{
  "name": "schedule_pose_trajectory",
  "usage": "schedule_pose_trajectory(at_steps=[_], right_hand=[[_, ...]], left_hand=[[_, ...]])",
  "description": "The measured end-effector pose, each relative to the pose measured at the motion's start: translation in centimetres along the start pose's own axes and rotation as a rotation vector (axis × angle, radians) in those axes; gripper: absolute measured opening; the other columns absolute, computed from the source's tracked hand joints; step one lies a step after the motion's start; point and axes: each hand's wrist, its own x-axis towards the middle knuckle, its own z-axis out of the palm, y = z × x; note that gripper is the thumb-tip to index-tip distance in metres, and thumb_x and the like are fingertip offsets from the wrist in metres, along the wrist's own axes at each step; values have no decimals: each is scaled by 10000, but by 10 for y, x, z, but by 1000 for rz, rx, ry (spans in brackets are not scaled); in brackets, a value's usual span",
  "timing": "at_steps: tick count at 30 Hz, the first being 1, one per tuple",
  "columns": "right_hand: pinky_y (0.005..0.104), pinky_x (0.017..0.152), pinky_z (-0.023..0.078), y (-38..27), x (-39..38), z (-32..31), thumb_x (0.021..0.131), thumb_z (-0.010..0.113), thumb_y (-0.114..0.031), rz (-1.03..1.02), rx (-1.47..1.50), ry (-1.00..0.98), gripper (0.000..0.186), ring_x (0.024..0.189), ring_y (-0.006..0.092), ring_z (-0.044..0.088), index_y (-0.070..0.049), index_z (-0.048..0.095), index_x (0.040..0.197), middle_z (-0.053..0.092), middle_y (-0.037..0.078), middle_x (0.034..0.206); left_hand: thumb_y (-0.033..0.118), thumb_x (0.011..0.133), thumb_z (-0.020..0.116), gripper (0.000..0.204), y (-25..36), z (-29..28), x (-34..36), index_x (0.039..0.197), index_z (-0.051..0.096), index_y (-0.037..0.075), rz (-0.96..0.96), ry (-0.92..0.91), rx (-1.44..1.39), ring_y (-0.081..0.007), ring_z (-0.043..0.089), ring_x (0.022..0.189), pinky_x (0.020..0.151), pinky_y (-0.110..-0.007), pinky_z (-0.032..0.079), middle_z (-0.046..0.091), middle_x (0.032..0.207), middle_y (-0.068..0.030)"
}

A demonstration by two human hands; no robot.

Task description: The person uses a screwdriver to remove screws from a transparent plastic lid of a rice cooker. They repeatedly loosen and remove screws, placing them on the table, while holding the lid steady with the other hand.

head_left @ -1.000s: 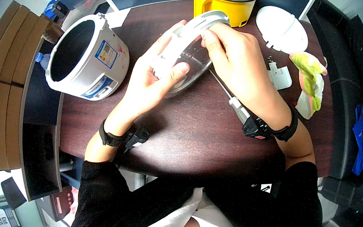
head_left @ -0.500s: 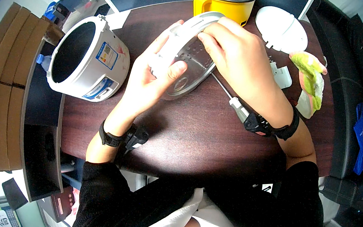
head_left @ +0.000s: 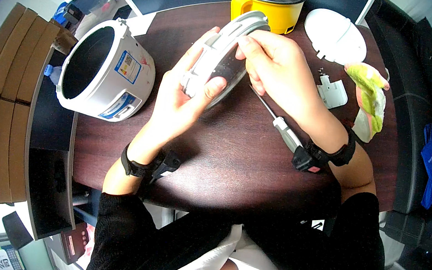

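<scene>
A round white rice cooker lid (head_left: pixel 211 59) with a shiny inner plate is held tilted, nearly on edge, above the table. My left hand (head_left: pixel 180 93) grips its left side, thumb on the lower rim and fingers behind. On the far right rim, my right hand (head_left: pixel 284 70) pinches the edge between thumb and fingers; whether it holds a separate sealing ring cannot be made out. A screwdriver (head_left: pixel 285 132) with a pale handle lies under my right wrist. The white rice cooker body (head_left: pixel 137 81), lidless, stands to the left.
At the back stands a yellow electric pot (head_left: pixel 279 13) with a lid. Right of it lie a white oval cover (head_left: pixel 334 36), a small white plastic piece (head_left: pixel 334 94) with tiny bits beside it, and a green-and-white cloth (head_left: pixel 371 97). Cardboard boxes (head_left: pixel 5 103) are stacked left of the dark table (head_left: pixel 234 165).
The lid has turned more edge-on, its inner plate showing less. My right hand has shifted slightly down along the rim, and its fingers have changed position.
</scene>
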Motion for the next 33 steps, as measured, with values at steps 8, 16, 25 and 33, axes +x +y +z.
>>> schedule_pose_trajectory(at_steps=[8,16,25,33], right_hand=[[377,553,503,2,5,-9,846,574,-148,-728,-951,174,125,645,306,620,-36,537,886,587,136,746],[385,546,506,-1,1,-3,852,583,-195,-523,-864,185,163,635,317,622,-38,538,853,598,138,724],[394,561,500,3,2,0,856,567,-132,-454,-658,201,121,633,340,605,-15,543,837,592,175,681],[372,586,512,4,5,-5,820,604,-147,-650,-841,200,135,663,310,611,-44,540,880,592,125,805]], left_hand=[[256,832,667,664,0,-5,3,1377,354,42,-32,-20,-66,-172,476,1154,965,-302,375,504,1279,-124],[257,837,661,660,-4,-4,1,1376,352,33,-57,-12,-113,-150,487,1113,946,-289,379,513,1259,-110],[261,837,658,661,-5,-1,2,1376,351,33,-49,-5,-99,-180,470,1167,981,-313,362,495,1290,-133],[246,838,660,657,-4,-3,2,1373,351,24,-60,-16,-114,-170,468,1160,975,-303,364,496,1286,-127]])
